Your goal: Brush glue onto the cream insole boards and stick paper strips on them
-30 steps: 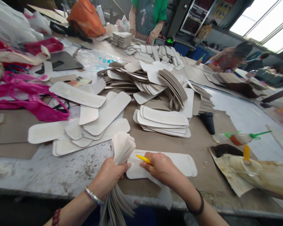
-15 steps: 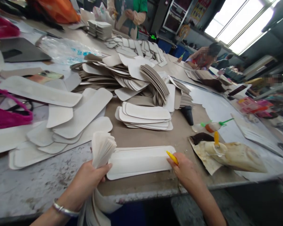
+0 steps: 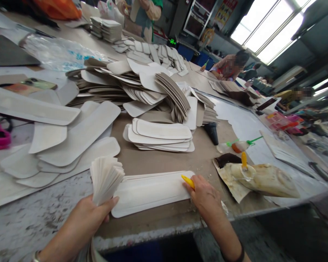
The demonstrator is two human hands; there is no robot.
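Note:
My left hand [image 3: 91, 216] is closed around a fanned bundle of thin white strips [image 3: 106, 178] standing up from the fist. Its thumb lies by the left end of a small pile of long white panels [image 3: 150, 193] on the table. At the pile's right end, my right hand [image 3: 206, 194] grips a short yellow tool [image 3: 188, 181], possibly a brush or knife handle; its working end is hidden. Just beyond lies a stack of similar rounded white panels [image 3: 164, 131]. Lower parts of the strips hang below the table edge, partly out of view.
Loose white panels [image 3: 79, 134] spread at the left. Behind is a large heap of grey-backed pieces [image 3: 117, 80]. To the right are a stained glue-coated container [image 3: 273, 178] with a yellow handle, a black cone [image 3: 211, 133] and a green-tipped bottle [image 3: 240, 146]. Other people work farther back.
The view has turned slightly right, so most things sit farther left in the picture. Both hands keep their holds, and the strips and panels look otherwise much the same.

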